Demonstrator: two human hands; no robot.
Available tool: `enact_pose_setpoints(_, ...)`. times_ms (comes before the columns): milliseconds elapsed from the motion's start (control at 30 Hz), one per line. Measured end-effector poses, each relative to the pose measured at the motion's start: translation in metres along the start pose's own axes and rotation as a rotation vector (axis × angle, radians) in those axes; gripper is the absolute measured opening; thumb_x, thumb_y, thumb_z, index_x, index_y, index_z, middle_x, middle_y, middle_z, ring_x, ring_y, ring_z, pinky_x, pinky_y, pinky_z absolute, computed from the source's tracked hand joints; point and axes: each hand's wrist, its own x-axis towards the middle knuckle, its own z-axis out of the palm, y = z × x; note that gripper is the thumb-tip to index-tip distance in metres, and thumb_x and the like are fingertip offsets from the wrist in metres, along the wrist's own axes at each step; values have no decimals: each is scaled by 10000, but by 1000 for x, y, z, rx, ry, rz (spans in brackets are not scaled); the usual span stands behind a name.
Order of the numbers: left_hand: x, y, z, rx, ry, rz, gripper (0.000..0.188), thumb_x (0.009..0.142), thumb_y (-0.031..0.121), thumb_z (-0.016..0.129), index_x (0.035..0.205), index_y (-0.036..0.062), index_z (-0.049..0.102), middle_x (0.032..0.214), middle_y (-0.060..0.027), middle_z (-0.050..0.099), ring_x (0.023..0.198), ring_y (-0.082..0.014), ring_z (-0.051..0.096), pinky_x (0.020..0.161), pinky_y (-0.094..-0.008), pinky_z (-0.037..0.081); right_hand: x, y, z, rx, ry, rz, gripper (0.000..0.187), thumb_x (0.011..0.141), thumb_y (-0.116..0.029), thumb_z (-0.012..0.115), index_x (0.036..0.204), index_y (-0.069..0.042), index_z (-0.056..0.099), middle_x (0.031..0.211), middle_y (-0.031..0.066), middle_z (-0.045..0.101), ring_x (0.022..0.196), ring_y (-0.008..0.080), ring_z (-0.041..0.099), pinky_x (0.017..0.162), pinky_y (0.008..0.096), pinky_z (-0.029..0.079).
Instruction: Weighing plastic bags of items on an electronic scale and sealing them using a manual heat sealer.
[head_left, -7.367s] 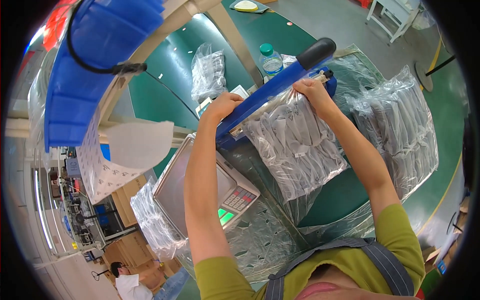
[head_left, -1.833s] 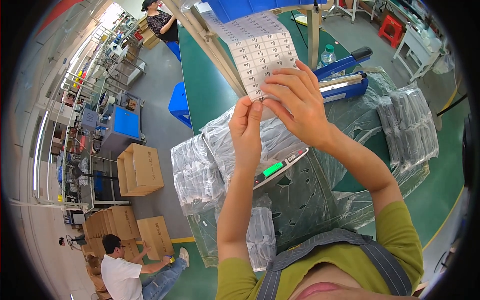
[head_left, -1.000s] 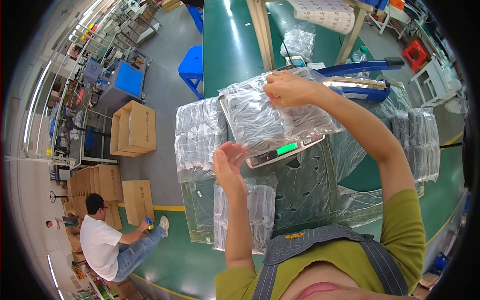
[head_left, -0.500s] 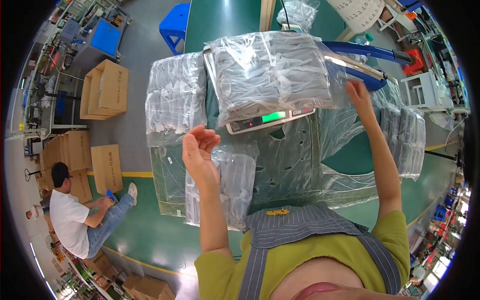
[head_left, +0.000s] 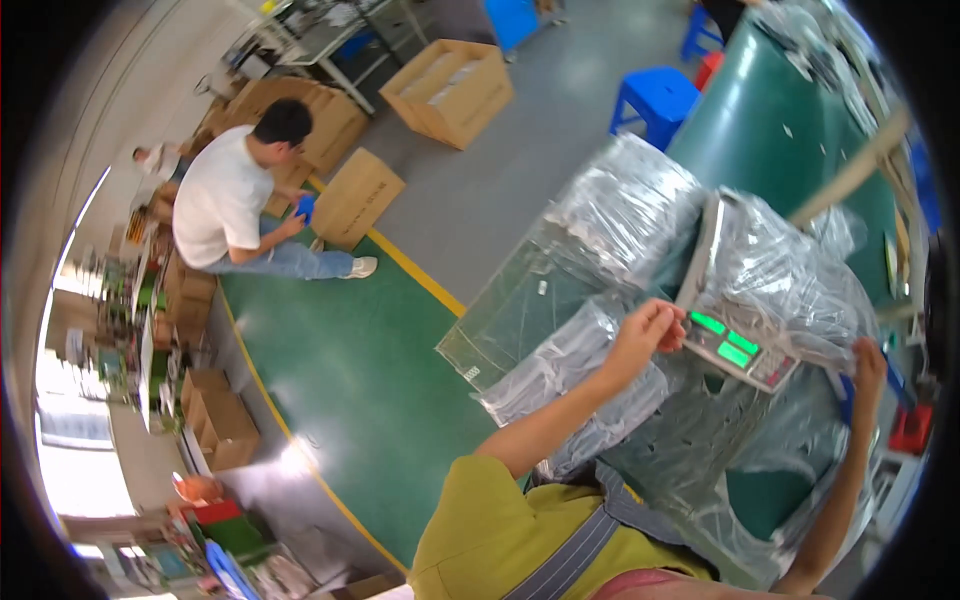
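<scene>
A large clear plastic bag [head_left: 780, 265] packed with grey wrapped items lies on a digital scale [head_left: 735, 352] with lit green displays. My left hand [head_left: 645, 340] is beside the scale's near left corner, its fingers curled together; whether they pinch anything is hidden. At the bag's right end, my right hand [head_left: 868, 372] has its fingers closed on the loose plastic edge. Left of the scale lies another filled clear bag [head_left: 630, 205]. A smaller filled bag [head_left: 580, 385] lies nearer me, below my left forearm.
Clear plastic sheeting covers part of the green table [head_left: 740, 130]. A blue stool [head_left: 655, 105] stands beyond its left side. On the floor are open cardboard boxes [head_left: 450, 95]. A seated person [head_left: 225, 205] in a white shirt holds something blue at the left.
My view has swung left, bringing the seated person closer to the middle. My left hand has gone from open to curled fingers beside the scale. My right hand is now at the bag's edge.
</scene>
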Motion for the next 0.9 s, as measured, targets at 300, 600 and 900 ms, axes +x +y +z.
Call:
enact_pose_setpoints(300,23,53,136,404,-87,755,335,911,289,474,1130,35,488,1025,-78,572,868,-154,558,757,-264,445,-53,-140,-128,-197,277,-263,265,928,-189,447,1043,1,592,1074,95,572,962,166,539,839,267,410)
enact_pose_setpoints(600,20,-87,258,256,-612,16,336,929,316,429,985,41,613,910,-47,614,878,-132,537,817,-270,410,-132,-137,-151,44,21,-339,97,768,-63,588,708,1,546,621,83,530,549,218,501,526,291,370)
enact_pose_setpoints(900,-57,-123,314,150,-478,290,315,957,181,344,796,6,551,870,-121,628,910,-230,586,1019,-446,271,-244,-9,-186,192,137,50,120,759,-117,650,720,-21,590,638,54,559,579,171,516,540,276,386)
